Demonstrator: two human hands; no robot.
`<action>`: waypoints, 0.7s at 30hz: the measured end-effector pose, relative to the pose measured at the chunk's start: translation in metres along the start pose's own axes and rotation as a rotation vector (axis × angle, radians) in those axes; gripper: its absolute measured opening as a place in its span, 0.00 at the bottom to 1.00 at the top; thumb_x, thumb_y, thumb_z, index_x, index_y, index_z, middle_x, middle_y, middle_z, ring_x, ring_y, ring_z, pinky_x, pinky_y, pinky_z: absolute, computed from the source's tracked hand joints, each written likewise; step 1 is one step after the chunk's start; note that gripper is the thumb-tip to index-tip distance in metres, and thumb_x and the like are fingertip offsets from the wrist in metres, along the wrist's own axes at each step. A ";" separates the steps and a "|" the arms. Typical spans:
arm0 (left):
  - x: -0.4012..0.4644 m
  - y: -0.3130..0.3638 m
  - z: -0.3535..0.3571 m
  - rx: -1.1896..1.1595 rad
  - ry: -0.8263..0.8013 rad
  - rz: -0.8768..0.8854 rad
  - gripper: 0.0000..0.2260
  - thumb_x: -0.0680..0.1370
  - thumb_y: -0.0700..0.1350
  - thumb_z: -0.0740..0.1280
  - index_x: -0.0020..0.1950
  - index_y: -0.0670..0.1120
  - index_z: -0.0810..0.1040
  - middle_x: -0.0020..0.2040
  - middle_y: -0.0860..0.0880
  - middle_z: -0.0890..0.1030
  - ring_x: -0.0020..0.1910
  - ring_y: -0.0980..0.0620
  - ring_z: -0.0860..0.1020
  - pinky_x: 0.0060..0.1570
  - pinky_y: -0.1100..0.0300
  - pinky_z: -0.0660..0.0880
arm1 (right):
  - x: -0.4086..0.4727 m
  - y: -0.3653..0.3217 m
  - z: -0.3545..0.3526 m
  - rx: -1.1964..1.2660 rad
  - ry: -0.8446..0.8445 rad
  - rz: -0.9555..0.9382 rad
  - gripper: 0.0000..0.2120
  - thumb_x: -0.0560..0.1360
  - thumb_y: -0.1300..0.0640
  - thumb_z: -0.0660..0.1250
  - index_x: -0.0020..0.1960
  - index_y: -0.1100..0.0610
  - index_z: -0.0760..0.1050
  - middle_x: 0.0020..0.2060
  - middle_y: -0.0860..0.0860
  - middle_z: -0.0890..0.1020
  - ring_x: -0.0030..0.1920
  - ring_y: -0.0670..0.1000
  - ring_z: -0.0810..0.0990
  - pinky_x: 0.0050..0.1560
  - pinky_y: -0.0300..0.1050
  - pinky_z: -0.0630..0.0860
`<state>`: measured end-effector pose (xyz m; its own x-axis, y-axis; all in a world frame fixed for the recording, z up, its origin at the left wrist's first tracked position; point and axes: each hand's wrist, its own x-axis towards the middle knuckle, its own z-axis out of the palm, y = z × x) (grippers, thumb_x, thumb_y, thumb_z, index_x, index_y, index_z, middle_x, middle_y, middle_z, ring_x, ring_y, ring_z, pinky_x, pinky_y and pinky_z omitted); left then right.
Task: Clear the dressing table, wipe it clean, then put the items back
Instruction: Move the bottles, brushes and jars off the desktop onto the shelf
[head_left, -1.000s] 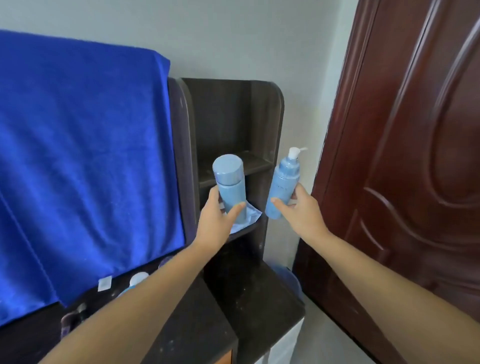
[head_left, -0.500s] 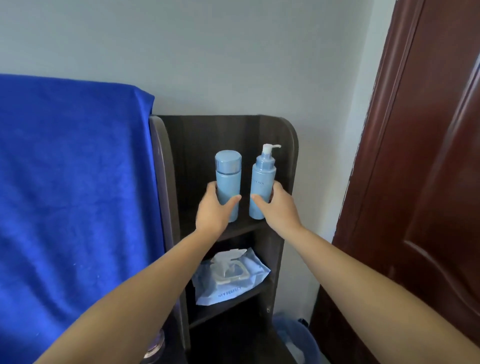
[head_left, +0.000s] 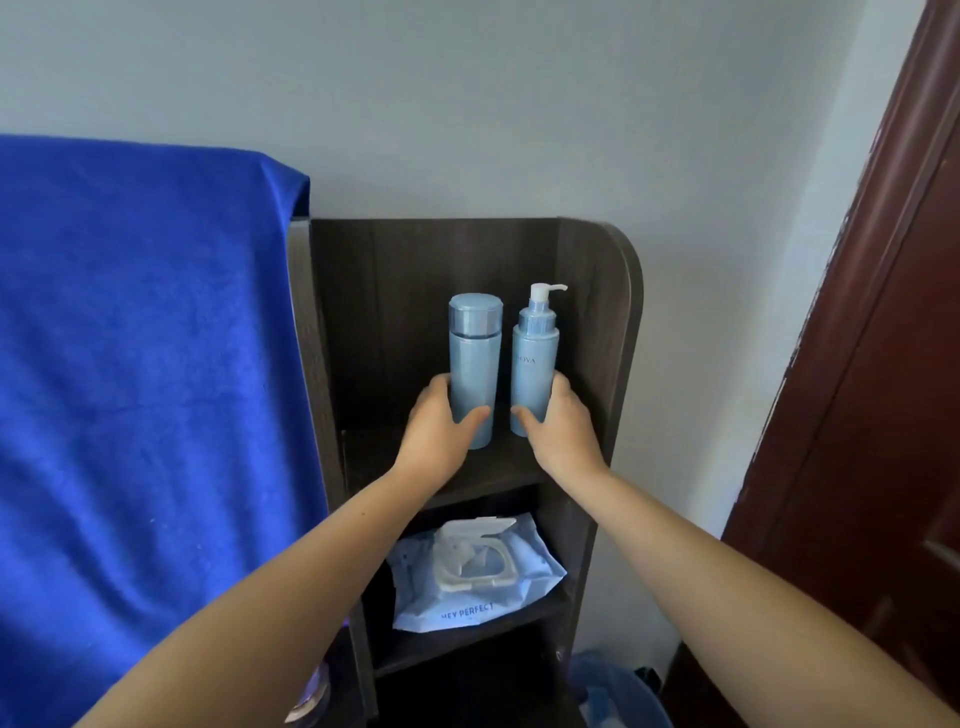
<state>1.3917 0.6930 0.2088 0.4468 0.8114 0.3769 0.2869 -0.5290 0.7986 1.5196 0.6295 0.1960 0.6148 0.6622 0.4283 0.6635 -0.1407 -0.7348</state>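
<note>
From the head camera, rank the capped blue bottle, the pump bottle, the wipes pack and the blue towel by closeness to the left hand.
1. Capped blue bottle, in the left hand.
2. Pale blue pump bottle, just right.
3. Wipes pack, shelf below.
4. Blue towel, left; too close to call with the wipes.

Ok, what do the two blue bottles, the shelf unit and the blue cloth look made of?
Capped bottle and pump bottle: probably plastic with a satin sheen, showing soft highlights; frosted glass can't be ruled out. Shelf unit: dark wood-grain board, matt, likely laminate, judging by its uniform streaked grain. Blue cloth: soft napped textile, towel-like, with a fuzzy surface and draped folds.
</note>
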 end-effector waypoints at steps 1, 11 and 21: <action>0.002 0.000 0.001 0.004 0.004 -0.007 0.24 0.75 0.45 0.68 0.68 0.43 0.65 0.64 0.45 0.72 0.63 0.48 0.71 0.55 0.60 0.68 | 0.000 0.001 0.001 -0.003 -0.001 0.009 0.22 0.73 0.55 0.68 0.64 0.59 0.65 0.60 0.57 0.76 0.59 0.56 0.75 0.55 0.50 0.75; 0.023 0.004 0.025 -0.005 0.068 -0.088 0.24 0.75 0.46 0.67 0.68 0.45 0.64 0.66 0.45 0.70 0.63 0.47 0.70 0.59 0.53 0.70 | 0.020 -0.001 0.008 -0.071 0.030 0.095 0.18 0.75 0.57 0.66 0.60 0.64 0.66 0.58 0.63 0.76 0.58 0.62 0.76 0.53 0.55 0.75; 0.001 0.003 0.015 -0.011 0.114 -0.031 0.28 0.74 0.47 0.68 0.71 0.46 0.60 0.66 0.45 0.69 0.63 0.50 0.69 0.59 0.57 0.70 | -0.011 0.001 -0.006 -0.014 0.006 -0.005 0.26 0.77 0.55 0.63 0.71 0.61 0.59 0.68 0.58 0.69 0.68 0.56 0.68 0.64 0.45 0.66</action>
<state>1.4054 0.6885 0.2043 0.3387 0.8507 0.4019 0.2898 -0.5008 0.8156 1.5162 0.6175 0.1939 0.6141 0.6585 0.4351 0.6722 -0.1474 -0.7255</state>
